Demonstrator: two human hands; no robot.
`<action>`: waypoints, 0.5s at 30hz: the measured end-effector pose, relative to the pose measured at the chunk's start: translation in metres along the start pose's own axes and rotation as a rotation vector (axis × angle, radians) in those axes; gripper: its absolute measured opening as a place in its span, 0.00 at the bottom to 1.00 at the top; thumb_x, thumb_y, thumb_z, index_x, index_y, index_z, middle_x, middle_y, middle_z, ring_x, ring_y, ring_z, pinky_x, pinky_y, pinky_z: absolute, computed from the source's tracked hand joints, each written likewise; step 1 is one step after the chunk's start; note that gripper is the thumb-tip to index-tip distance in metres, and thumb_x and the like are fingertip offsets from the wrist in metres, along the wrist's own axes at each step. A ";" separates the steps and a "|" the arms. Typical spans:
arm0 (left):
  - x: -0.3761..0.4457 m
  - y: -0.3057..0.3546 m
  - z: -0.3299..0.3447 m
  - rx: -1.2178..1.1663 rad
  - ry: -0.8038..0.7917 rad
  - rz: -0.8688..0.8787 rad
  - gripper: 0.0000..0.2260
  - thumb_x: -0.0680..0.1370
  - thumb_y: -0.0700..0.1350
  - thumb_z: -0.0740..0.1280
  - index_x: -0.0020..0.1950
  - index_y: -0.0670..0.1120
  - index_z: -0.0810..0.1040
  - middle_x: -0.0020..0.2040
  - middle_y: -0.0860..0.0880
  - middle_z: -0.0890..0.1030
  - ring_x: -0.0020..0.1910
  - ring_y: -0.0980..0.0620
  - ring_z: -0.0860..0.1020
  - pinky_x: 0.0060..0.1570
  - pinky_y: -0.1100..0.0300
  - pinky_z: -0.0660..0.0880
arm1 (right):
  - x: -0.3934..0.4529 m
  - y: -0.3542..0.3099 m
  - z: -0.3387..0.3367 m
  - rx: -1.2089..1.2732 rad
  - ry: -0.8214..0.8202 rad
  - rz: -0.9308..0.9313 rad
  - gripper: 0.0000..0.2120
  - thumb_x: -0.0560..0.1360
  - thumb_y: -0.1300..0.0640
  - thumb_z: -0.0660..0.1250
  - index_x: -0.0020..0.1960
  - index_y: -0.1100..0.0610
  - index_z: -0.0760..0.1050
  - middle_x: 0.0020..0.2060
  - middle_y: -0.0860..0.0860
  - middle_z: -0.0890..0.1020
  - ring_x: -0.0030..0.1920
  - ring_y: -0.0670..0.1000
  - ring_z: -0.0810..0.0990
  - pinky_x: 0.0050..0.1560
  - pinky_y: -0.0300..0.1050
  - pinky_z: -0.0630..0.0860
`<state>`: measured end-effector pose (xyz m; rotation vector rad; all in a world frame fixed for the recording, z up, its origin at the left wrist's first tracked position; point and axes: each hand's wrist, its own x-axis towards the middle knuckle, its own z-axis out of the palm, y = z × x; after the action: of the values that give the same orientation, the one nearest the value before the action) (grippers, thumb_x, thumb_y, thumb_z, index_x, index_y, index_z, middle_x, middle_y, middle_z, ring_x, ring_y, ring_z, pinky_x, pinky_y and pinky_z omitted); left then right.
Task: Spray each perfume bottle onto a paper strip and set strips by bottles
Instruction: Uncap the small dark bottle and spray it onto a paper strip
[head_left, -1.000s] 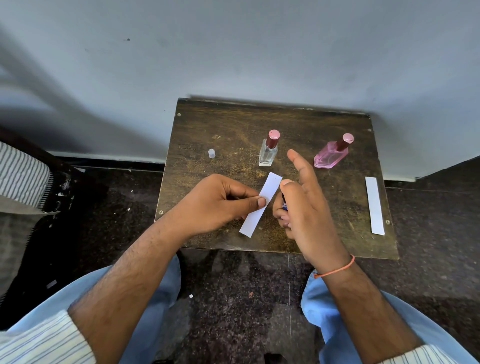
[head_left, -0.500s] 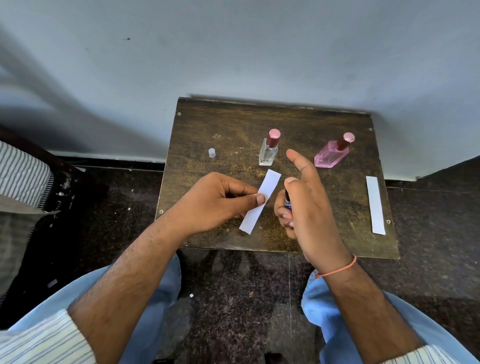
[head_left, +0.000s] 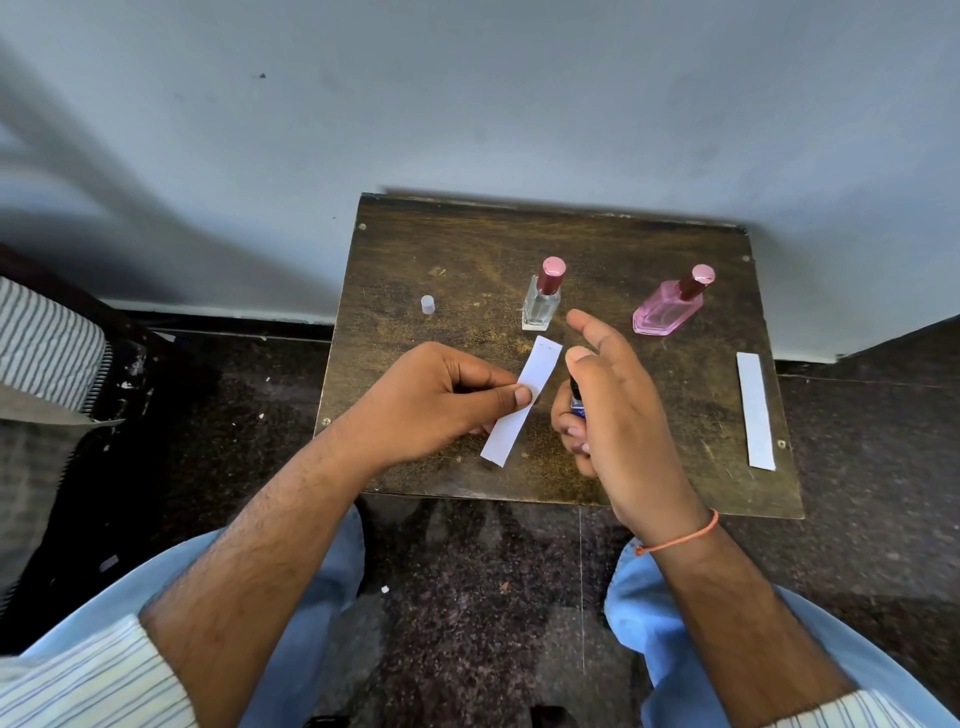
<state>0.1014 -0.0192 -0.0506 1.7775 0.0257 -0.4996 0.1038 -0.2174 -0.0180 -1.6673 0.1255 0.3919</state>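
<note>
My left hand (head_left: 431, 402) pinches a white paper strip (head_left: 522, 400) between thumb and fingers, holding it slanted above the small wooden table (head_left: 467, 249). My right hand (head_left: 618, 410) grips a small blue perfume bottle (head_left: 576, 402), mostly hidden in the palm, with the forefinger on its top and its nozzle close to the strip. A clear bottle with a dark red cap (head_left: 543, 301) stands upright just behind the strip. A pink bottle (head_left: 667, 309) lies tilted at the back right. A second white strip (head_left: 756, 410) lies flat by the table's right edge.
A small clear cap (head_left: 427, 304) stands on the table's left part. The table stands against a pale wall, on a dark speckled floor. My knees in light blue trousers are below the table's front edge. A striped cloth lies at the far left.
Both hands stay nearly still. The strip has shifted slightly up and right, closer to the bottle in my right hand.
</note>
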 end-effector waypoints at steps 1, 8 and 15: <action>0.000 0.000 0.000 0.002 0.000 -0.002 0.08 0.81 0.50 0.75 0.57 0.52 0.91 0.49 0.49 0.91 0.53 0.37 0.88 0.58 0.37 0.83 | 0.000 0.000 0.000 0.014 -0.005 -0.001 0.21 0.87 0.51 0.59 0.80 0.45 0.69 0.29 0.50 0.68 0.26 0.42 0.65 0.25 0.31 0.64; 0.000 0.000 -0.001 -0.006 -0.001 -0.008 0.07 0.81 0.51 0.75 0.55 0.53 0.91 0.48 0.43 0.90 0.45 0.42 0.86 0.54 0.39 0.84 | 0.001 0.002 0.000 0.061 -0.033 0.027 0.32 0.78 0.48 0.57 0.82 0.46 0.67 0.27 0.48 0.69 0.25 0.42 0.65 0.24 0.33 0.62; -0.001 0.001 -0.009 0.031 0.072 -0.145 0.06 0.83 0.47 0.73 0.51 0.49 0.90 0.40 0.37 0.83 0.36 0.52 0.76 0.33 0.64 0.79 | 0.006 0.002 -0.004 0.077 -0.005 0.038 0.32 0.78 0.46 0.56 0.83 0.46 0.66 0.28 0.50 0.69 0.26 0.43 0.65 0.25 0.34 0.63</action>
<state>0.1038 -0.0106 -0.0473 1.8314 0.2001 -0.5420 0.1091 -0.2208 -0.0213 -1.5897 0.1670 0.4155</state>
